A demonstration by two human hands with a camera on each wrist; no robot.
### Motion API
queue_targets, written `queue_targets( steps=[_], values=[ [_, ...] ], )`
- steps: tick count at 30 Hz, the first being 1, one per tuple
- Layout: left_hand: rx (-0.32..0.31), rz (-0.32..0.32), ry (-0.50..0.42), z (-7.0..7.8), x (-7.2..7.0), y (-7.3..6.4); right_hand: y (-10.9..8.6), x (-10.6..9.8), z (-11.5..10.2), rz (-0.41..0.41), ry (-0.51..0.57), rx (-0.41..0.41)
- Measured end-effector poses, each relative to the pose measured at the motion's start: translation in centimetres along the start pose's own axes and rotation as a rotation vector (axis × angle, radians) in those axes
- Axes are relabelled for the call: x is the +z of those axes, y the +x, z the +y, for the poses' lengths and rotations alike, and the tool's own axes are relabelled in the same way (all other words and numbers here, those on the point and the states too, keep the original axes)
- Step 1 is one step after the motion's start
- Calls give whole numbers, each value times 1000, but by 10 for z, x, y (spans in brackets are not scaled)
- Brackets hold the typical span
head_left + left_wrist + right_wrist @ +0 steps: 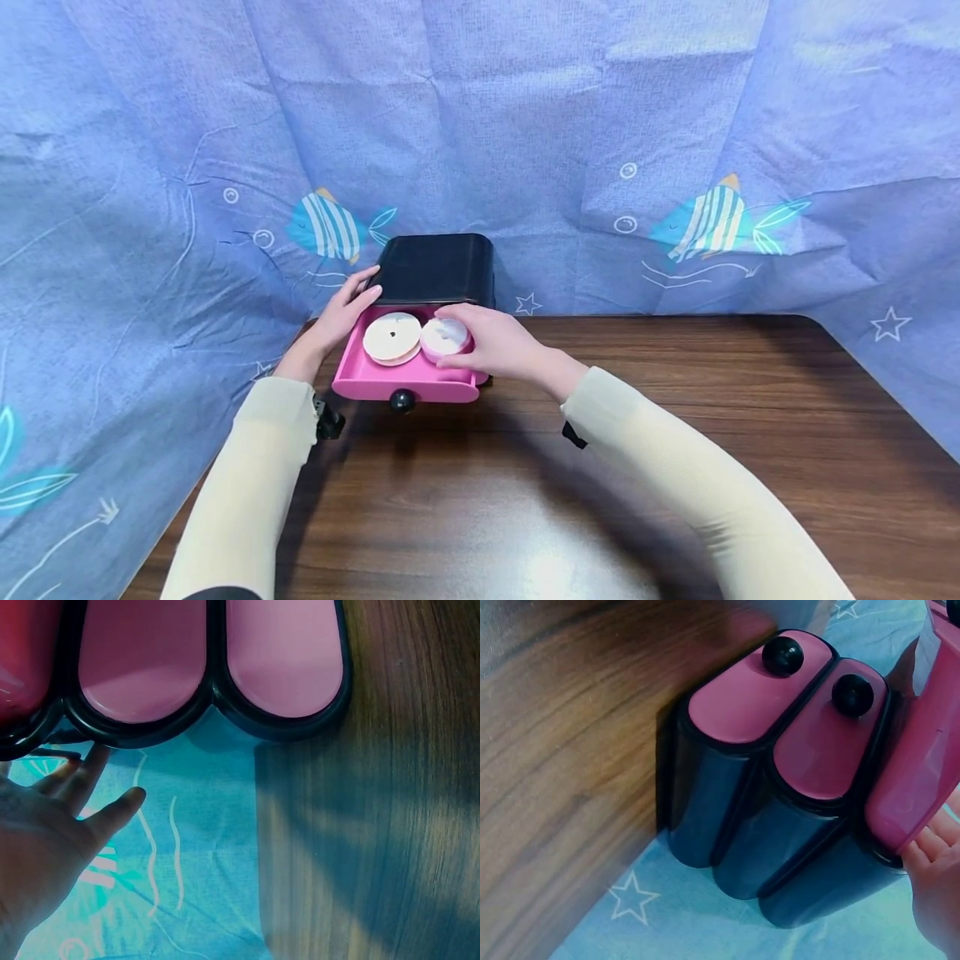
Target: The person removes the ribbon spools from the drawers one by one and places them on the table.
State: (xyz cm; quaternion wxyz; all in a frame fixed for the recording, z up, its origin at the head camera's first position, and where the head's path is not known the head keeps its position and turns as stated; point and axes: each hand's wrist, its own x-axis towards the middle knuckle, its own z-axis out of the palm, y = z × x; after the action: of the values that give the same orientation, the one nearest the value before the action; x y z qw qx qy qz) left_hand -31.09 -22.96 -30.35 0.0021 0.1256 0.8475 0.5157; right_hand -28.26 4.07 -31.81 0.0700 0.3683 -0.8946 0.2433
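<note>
A black cabinet (435, 267) has its pink top drawer (405, 388) pulled out. Two ribbon spools lie flat in it: a wider white spool (386, 331) on the left and a smaller white-and-pink spool (444, 332) on the right. My right hand (501, 342) reaches in from the right and grips the smaller spool between thumb and fingers. With fingers extended, my left hand (341, 318) rests against the cabinet's left side. The right wrist view shows part of my right hand (937, 877) beyond the open drawer (922, 750); the spools are hidden there.
Two lower pink drawers (810, 757) with round black knobs (853, 695) are closed beneath the open one. The cabinet stands at the back left of a brown wooden table (637, 467). Blue fish-patterned cloth (525, 125) hangs behind and at both sides.
</note>
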Motion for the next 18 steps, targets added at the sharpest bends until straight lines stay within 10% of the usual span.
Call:
queue_targets(
  steps=[18],
  values=[
    [-8,11,7,5,3,-4,4,-4,-4,-100,-5,1]
  ],
)
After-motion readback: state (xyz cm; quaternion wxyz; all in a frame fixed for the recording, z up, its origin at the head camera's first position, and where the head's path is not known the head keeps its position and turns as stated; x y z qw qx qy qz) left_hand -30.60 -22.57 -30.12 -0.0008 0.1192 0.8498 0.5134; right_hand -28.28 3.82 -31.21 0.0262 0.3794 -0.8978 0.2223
